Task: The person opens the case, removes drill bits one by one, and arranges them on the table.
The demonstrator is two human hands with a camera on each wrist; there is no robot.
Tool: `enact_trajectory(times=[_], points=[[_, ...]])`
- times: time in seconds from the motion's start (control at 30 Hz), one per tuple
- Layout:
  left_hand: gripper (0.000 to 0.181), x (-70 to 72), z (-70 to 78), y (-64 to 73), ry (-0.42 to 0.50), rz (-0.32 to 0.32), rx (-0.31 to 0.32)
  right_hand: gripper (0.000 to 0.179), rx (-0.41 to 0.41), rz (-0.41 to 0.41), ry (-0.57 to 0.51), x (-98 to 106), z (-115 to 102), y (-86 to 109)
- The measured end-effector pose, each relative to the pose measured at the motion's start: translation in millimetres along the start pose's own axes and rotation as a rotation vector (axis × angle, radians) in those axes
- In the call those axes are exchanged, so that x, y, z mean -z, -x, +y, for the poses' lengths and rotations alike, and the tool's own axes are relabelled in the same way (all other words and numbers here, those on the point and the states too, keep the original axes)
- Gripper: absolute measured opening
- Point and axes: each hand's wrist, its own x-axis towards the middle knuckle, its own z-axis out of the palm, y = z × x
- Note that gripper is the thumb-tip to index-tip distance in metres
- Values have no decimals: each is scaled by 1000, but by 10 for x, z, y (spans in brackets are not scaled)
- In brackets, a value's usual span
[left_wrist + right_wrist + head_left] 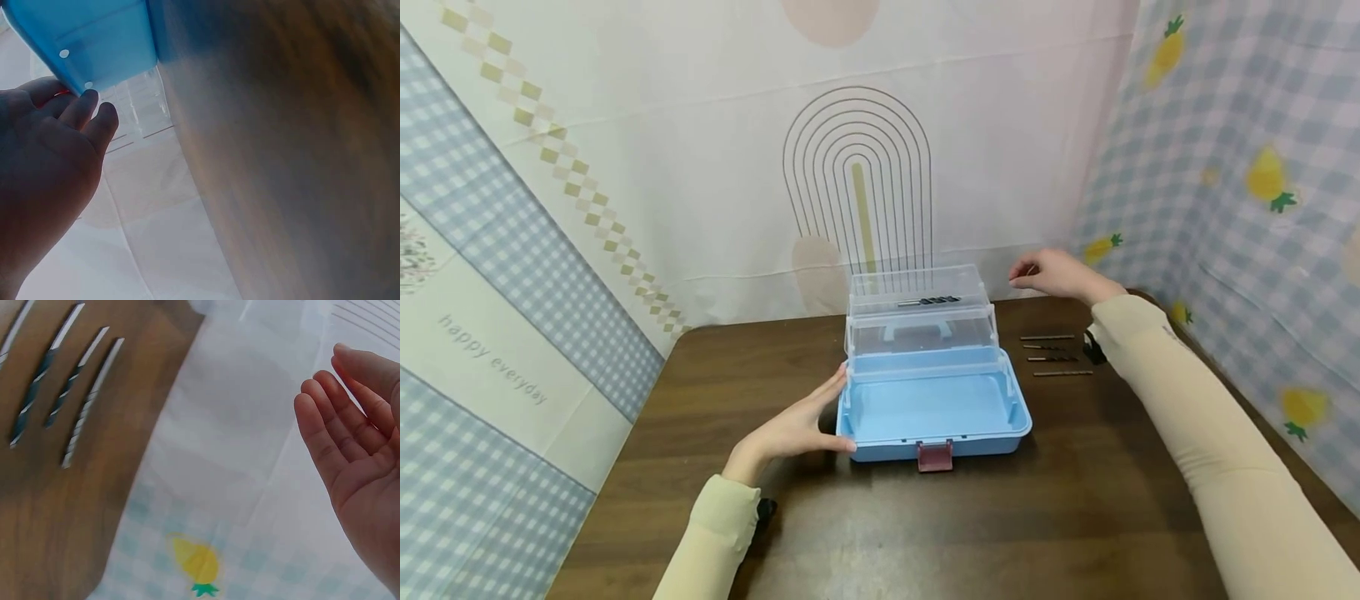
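A light blue toolbox stands on the table with its clear tiered trays raised at the back. One dark drill bit lies in the upper tray. My left hand holds the box's left end, thumb at the front corner and fingers along the side; the left wrist view shows these fingers against the blue wall. Up behind the right side of the box, my right hand hovers with loosely bent fingers and nothing visible in them. Several drill bits lie in a row below it.
The brown wooden table ends at the back against a white cloth. Checked cloth with pineapples hangs along the right side. A dark red latch hangs at the box's front.
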Motion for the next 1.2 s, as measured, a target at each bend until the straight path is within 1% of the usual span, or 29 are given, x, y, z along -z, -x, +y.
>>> enact_trajectory(times=[0.3,0.47,0.63,0.83,1.03,1.2], points=[[117,15,0,2,-2,-7,7,26,7,-6,-22,151,-317,-192],[118,12,-11,-1,-9,-6,11,26,23,-14,-33,226,-515,-301],[117,3,-23,-9,-19,-7,9,25,48,-29,-33,260,-700,-375],[117,11,-9,-21,-21,-8,11,26,91,-45,2,227,-816,-457],[118,9,-8,-14,-21,-16,14,23,137,-70,22,128,-866,-528],[117,1,-19,-13,-21,-11,10,20,175,-91,30,35,-904,-569]])
